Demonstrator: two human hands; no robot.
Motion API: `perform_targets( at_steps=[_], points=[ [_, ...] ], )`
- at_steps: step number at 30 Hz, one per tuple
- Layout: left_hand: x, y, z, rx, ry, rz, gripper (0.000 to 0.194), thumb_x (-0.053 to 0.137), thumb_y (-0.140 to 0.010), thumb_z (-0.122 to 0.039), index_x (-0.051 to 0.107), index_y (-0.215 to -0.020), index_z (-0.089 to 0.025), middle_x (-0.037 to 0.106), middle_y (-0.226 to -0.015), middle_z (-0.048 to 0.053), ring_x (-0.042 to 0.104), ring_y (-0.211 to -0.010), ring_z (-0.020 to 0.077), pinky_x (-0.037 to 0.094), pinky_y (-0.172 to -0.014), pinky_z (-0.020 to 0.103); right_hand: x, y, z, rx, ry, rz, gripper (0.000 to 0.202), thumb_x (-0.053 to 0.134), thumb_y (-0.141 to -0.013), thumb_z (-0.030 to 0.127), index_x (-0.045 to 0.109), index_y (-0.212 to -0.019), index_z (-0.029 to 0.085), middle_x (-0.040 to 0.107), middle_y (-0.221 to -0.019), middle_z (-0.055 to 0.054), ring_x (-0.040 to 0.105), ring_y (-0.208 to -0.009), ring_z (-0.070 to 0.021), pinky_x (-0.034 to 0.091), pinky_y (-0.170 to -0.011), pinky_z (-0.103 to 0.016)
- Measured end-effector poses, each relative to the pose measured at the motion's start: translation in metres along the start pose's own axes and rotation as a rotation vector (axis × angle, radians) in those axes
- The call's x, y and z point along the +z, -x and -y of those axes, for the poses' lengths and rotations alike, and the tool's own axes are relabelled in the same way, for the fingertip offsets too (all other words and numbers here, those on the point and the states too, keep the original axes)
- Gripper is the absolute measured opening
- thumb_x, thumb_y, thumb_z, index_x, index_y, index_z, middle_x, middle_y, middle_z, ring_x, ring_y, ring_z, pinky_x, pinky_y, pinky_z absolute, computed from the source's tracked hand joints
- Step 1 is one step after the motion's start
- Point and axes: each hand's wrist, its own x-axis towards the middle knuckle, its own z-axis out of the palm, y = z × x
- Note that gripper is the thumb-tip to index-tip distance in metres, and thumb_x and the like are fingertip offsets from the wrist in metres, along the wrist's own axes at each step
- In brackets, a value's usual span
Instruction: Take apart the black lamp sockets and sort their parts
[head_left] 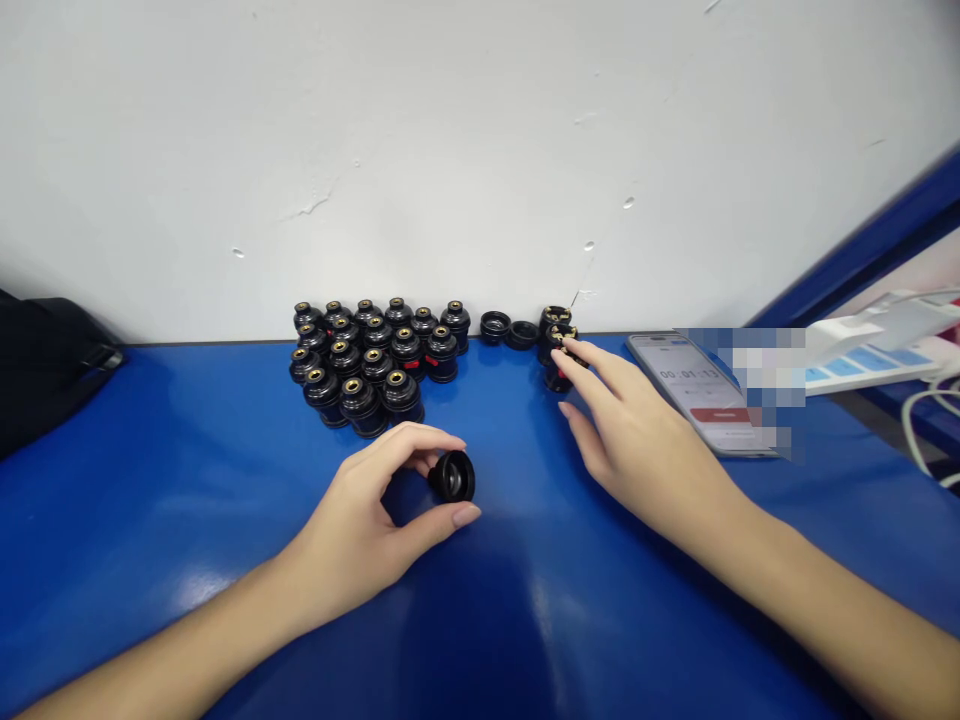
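Note:
My left hand (pixel 375 510) holds a hollow black lamp-socket cap (pixel 454 477) between thumb and fingers, its round opening turned toward me. My right hand (pixel 637 420) reaches to the black socket cores (pixel 556 340) with brass contacts, which stand by the wall. Its fingers are spread over the nearest core; whether the fingertips touch it I cannot tell. The thumb is apart from the core. Left of these cores lie two open black rings or caps (pixel 495 327). Several assembled black lamp sockets (pixel 362 403) stand grouped further left, each with a brass-coloured hole on top.
A phone (pixel 686 390) showing a timer lies right of my right hand. Beyond it are a white power strip (pixel 862 365) and cables (pixel 919 410). A black bag (pixel 45 370) sits at the left. The blue tabletop (pixel 480 620) meets a white wall (pixel 450 150) at the back.

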Motion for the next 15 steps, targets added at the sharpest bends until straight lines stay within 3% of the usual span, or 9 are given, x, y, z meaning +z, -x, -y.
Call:
perform_targets(
  at_steps=[4, 8, 11, 13, 15],
  points=[
    [0.000, 0.000, -0.002, -0.042, 0.082, 0.002, 0.033, 0.083, -0.094, -0.030, 0.069, -0.124, -0.027, 0.078, -0.113, 0.000, 0.074, -0.105, 0.0175, 0.060, -0.099, 0.032, 0.003, -0.001, -0.001, -0.022, -0.003, -0.008, 0.048, 0.054, -0.107, 0.017, 0.054, -0.153, 0.000, 0.053, -0.160, -0.033, 0.054, -0.149, -0.0455, 0.051, -0.120, -0.065],
    [0.001, 0.000, -0.004, -0.077, 0.150, -0.001, 0.035, 0.084, -0.093, -0.029, 0.068, -0.123, -0.025, 0.080, -0.111, 0.001, 0.077, -0.102, 0.0176, 0.064, -0.098, 0.032, -0.007, -0.005, 0.006, -0.033, -0.069, -0.087, 0.050, 0.058, -0.106, 0.016, 0.053, -0.155, 0.013, 0.053, -0.160, -0.029, 0.051, -0.151, -0.0446, 0.049, -0.119, -0.070],
    [0.002, 0.000, -0.003, -0.062, 0.213, -0.015, 0.043, 0.082, -0.095, -0.026, 0.060, -0.131, -0.025, 0.081, -0.114, 0.003, 0.078, -0.104, 0.0176, 0.066, -0.097, 0.031, -0.023, -0.007, 0.022, -0.182, -0.236, -0.078, 0.047, 0.059, -0.103, 0.010, 0.059, -0.149, 0.021, 0.064, -0.148, -0.023, 0.063, -0.140, -0.0361, 0.055, -0.116, -0.059],
    [0.003, 0.000, -0.003, -0.035, 0.253, -0.010, 0.047, 0.081, -0.096, -0.024, 0.056, -0.136, -0.025, 0.081, -0.116, 0.003, 0.079, -0.107, 0.0181, 0.066, -0.097, 0.031, -0.030, -0.007, 0.035, -0.313, -0.406, 0.038, 0.044, 0.058, -0.103, 0.009, 0.064, -0.144, 0.027, 0.072, -0.138, -0.016, 0.071, -0.129, -0.0295, 0.063, -0.107, -0.046],
    [0.003, 0.000, -0.003, -0.011, 0.262, 0.016, 0.049, 0.080, -0.097, -0.023, 0.055, -0.138, -0.026, 0.082, -0.117, 0.004, 0.079, -0.111, 0.0191, 0.066, -0.099, 0.032, -0.032, -0.004, 0.046, -0.295, -0.555, 0.148, 0.034, 0.056, -0.106, 0.016, 0.069, -0.134, 0.029, 0.079, -0.127, -0.010, 0.078, -0.114, -0.0254, 0.068, -0.093, -0.036]
  ],
)
